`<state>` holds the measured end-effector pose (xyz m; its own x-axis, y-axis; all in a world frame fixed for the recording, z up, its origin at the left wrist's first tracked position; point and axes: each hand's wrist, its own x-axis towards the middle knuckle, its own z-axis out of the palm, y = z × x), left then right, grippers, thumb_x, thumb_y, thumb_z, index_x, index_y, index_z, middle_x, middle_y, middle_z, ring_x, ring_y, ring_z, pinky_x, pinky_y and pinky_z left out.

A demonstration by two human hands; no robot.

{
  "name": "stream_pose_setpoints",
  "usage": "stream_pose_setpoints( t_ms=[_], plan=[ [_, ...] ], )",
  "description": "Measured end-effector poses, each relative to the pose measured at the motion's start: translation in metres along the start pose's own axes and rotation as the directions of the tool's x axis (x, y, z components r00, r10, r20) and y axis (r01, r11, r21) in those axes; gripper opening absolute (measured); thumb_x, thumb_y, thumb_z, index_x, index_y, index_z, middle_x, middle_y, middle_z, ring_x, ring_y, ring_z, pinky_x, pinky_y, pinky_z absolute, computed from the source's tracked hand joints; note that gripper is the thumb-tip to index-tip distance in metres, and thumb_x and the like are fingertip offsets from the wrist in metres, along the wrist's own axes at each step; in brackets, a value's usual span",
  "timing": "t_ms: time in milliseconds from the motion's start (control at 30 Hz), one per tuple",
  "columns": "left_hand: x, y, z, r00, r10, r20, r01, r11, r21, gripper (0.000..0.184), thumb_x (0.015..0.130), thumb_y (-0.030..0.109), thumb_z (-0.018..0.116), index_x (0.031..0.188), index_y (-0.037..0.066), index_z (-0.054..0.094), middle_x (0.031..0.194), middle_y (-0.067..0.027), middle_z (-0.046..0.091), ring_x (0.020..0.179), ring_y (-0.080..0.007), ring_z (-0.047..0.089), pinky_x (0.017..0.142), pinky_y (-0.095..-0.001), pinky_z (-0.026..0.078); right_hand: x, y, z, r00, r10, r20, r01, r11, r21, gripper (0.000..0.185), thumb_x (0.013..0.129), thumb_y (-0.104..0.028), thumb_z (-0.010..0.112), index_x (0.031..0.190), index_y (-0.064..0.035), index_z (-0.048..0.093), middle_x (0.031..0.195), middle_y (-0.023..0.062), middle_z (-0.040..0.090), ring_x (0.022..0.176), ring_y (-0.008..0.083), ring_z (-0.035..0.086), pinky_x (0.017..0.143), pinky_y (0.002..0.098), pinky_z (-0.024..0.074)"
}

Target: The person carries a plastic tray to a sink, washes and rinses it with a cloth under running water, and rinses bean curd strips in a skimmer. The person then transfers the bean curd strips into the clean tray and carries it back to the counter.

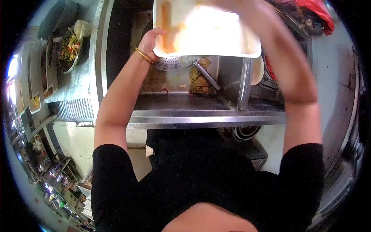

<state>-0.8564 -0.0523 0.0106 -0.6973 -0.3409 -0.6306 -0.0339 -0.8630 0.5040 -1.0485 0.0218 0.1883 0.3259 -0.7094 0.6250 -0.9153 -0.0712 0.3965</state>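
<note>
White tray [208, 34], left edge pinched by left hand [148, 42]; right hand [234, 6] blurred over tray, can't tell finger spread. Gap between tray and sink rim [185, 120].

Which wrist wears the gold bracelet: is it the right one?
No, the gold bracelet sits just behind the left hand, the one holding the white tray by its edge.
</note>
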Motion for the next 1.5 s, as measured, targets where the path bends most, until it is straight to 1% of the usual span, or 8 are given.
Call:
stream_pose_setpoints(
  t_ms=[100,267,733,867,1000,1233,1333,1500],
  plan=[
    [0.019,-0.014,-0.014,0.999,-0.033,0.025,0.035,0.997,-0.074,0.047,0.083,0.015,0.047,0.123,-0.009,0.052,0.117,-0.0226,0.061,0.108,-0.0364,0.060,0.098,-0.0502,0.048,-0.062,-0.108,-0.041,0.402,-0.349,0.847,-0.333,0.806,0.490,0.015,0.078,-0.022,0.059,0.081,-0.0094,0.066,0.074,0.0090,0.067,0.069,0.0265,0.067,0.064,0.0397,0.0546],
    [0.056,-0.052,-0.041,0.975,-0.048,0.216,0.105,0.958,-0.265,0.056,0.076,0.017,0.055,0.127,-0.005,0.051,0.117,-0.0194,0.062,0.105,-0.0349,0.062,0.096,-0.0484,0.049,-0.242,-0.205,0.027,-0.098,-0.209,0.973,-0.734,0.676,0.071,0.023,0.084,-0.019,0.057,0.101,-0.0060,0.064,0.107,0.0170,0.065,0.094,0.0356,0.065,0.080,0.0443,0.0538],
    [0.035,-0.025,-0.057,0.955,0.290,-0.059,-0.294,0.953,-0.069,0.056,0.077,0.012,0.052,0.130,-0.004,0.045,0.120,-0.0208,0.058,0.109,-0.0371,0.059,0.096,-0.0486,0.049,-0.251,-0.157,-0.016,0.028,-0.099,0.995,-0.746,0.660,0.086,0.020,0.076,-0.024,0.065,0.078,-0.0041,0.067,0.076,0.0139,0.068,0.077,0.0322,0.067,0.069,0.0412,0.0534],
    [0.028,-0.028,-0.070,0.952,0.307,-0.009,-0.308,0.951,-0.034,0.058,0.076,0.012,0.052,0.131,-0.004,0.044,0.121,-0.0210,0.057,0.110,-0.0382,0.059,0.098,-0.0498,0.048,-0.242,-0.108,-0.065,0.091,-0.031,0.995,-0.948,-0.307,0.077,0.036,0.078,-0.024,0.063,0.103,0.0017,0.066,0.102,0.0089,0.069,0.096,0.0241,0.066,0.086,0.0362,0.0514],
    [0.034,-0.045,-0.092,0.977,0.215,-0.003,-0.212,0.959,-0.188,0.056,0.077,0.006,0.052,0.132,0.004,0.041,0.119,-0.0184,0.057,0.107,-0.0354,0.061,0.092,-0.0519,0.052,-0.192,-0.082,-0.102,0.222,0.255,0.941,-0.301,-0.900,0.315,0.067,0.078,-0.027,0.066,0.132,0.0066,0.046,0.129,0.0179,0.057,0.120,0.0290,0.056,0.104,0.0428,0.0435],
    [0.027,-0.079,-0.078,0.994,0.078,0.079,-0.055,0.962,-0.267,0.059,0.075,0.005,0.055,0.133,0.002,0.042,0.114,-0.0155,0.062,0.103,-0.0306,0.063,0.092,-0.0446,0.053,-0.142,-0.104,0.043,0.127,0.767,0.629,-0.651,-0.414,0.637,0.040,0.097,-0.020,0.055,0.128,0.0039,0.051,0.117,0.0118,0.059,0.111,0.0213,0.055,0.097,0.0347,0.0437],
    [0.021,-0.087,-0.073,0.993,0.102,0.066,-0.082,0.965,-0.247,0.056,0.078,0.002,0.052,0.133,0.003,0.042,0.118,-0.0139,0.060,0.104,-0.0296,0.062,0.092,-0.0444,0.052,-0.157,-0.115,0.127,0.338,0.748,0.571,-0.931,0.356,0.084,0.041,0.081,-0.038,0.066,0.109,-0.0079,0.063,0.120,0.0237,0.053,0.117,0.0410,0.047,0.097,0.0527,0.0379],
    [0.010,-0.070,-0.073,0.987,0.161,-0.012,-0.161,0.983,-0.087,0.042,0.087,0.004,0.057,0.128,0.008,0.047,0.114,-0.0091,0.060,0.105,-0.0233,0.060,0.094,-0.0389,0.050,-0.122,-0.145,0.148,0.645,0.522,0.557,-0.699,0.698,0.155,0.041,0.076,-0.042,0.068,0.102,-0.0101,0.064,0.108,0.0191,0.055,0.107,0.0387,0.050,0.087,0.0536,0.0412]
  ],
)
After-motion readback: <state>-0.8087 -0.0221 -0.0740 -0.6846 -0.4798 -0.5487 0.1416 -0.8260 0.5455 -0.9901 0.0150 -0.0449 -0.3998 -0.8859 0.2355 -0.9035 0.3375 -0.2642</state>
